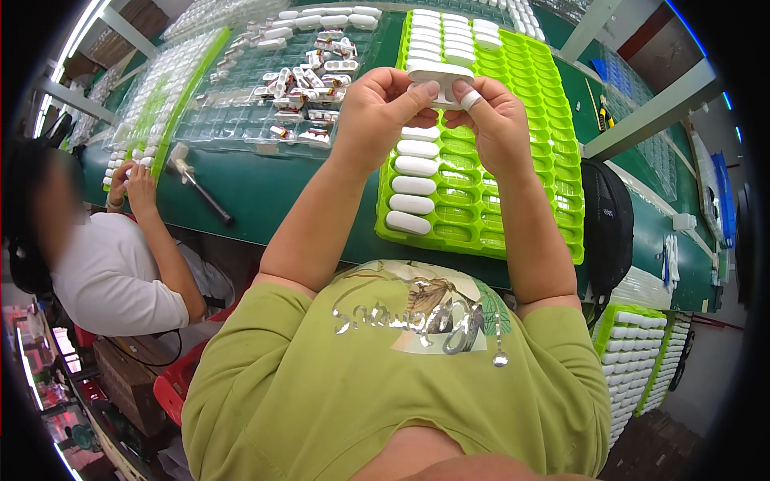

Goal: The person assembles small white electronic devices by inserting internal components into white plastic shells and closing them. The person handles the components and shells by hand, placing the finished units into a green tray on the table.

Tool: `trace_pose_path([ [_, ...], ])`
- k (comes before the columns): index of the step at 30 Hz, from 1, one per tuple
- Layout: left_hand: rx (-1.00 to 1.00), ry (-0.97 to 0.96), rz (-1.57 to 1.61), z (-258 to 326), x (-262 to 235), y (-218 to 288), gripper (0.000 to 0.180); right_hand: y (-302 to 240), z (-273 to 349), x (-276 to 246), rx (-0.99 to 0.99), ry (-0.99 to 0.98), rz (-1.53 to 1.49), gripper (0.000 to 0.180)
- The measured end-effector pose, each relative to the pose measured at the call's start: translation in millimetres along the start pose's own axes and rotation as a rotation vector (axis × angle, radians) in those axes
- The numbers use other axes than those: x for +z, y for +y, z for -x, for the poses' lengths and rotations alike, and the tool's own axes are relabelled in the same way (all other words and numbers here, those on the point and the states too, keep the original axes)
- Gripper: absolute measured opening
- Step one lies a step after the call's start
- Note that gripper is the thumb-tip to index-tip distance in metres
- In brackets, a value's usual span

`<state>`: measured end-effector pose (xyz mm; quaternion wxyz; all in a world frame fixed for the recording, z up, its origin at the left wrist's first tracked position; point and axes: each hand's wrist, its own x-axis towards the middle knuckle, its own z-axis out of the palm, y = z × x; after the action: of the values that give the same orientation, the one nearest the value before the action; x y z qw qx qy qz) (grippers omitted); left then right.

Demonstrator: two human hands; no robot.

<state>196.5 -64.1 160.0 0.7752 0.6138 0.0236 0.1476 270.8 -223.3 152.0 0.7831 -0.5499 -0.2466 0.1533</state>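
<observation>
Both my hands hold one white oval plastic case (439,78) up above a bright green slotted tray (521,120). My left hand (377,108) grips its left end with fingers curled over the top. My right hand (491,120) pinches the right end; one fingertip is wrapped in white tape. Several white oval cases (413,184) lie in the left column of the green tray, and more fill its far rows (449,36). The other slots show bare green.
A clear blister tray (265,120) with several small white and red parts sits left of the green tray on the dark green bench (265,200). A hammer (196,180) lies near the bench edge. A co-worker (112,264) sits at left. Stacked green trays (642,353) stand at lower right.
</observation>
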Motion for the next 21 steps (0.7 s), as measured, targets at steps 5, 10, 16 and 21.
trace_pose_path([
  [5, 0.982, 0.414, -0.482, -6.8, 1.0, -16.4, 0.015, -9.9, 1.2, -0.4, 0.169, -0.003, -0.161, 0.028],
  [10, 1.427, 0.389, -0.648, -21.6, 11.6, 15.4, 0.018, -32.2, 9.7, 28.7, 0.180, -0.020, -0.341, 0.031],
  [16, 1.464, 0.459, -0.394, -36.4, 30.8, 44.2, 0.031, -34.5, 0.7, 49.9, -0.534, 0.300, 0.176, 0.035],
  [21, 1.331, 0.443, -0.276, -27.2, 41.3, 45.6, 0.035, -36.0, -8.8, 51.4, -1.000, 0.291, 0.454, 0.025],
])
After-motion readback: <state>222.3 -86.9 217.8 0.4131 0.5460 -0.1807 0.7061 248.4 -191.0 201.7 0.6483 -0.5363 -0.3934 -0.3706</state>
